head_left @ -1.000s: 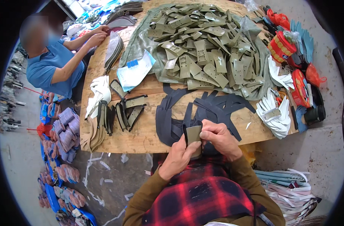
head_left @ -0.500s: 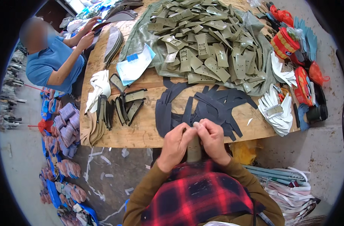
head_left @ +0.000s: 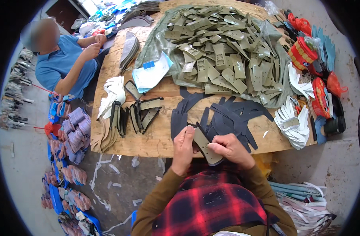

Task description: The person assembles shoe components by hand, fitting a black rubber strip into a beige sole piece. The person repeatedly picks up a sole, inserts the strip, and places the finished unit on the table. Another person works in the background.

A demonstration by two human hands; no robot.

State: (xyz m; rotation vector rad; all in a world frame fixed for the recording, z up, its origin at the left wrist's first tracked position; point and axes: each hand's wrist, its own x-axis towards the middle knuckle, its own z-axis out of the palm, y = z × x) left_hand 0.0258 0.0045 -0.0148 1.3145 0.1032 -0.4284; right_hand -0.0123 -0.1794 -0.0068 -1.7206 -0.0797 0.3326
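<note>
Just over the table's near edge, my left hand grips the left side of a curved olive plastic piece with small holes. A dark strip runs along its edge. My right hand is closed, its thumb and fingers pressed on the piece's right edge. Beyond my hands lies a pile of dark fabric strips. Several olive pieces with black edging rest to the left. A large heap of bare olive pieces covers a green plastic sheet farther back.
White strips and red containers occupy the table's right side. A paper sheet and white strips lie left. A person in a blue shirt works at far left, beside bundles on the floor.
The olive piece has swung from upright against my body to a tilt, showing its broad face. My hands have moved apart. The view has shifted slightly, and the person at left has lowered their hands.
</note>
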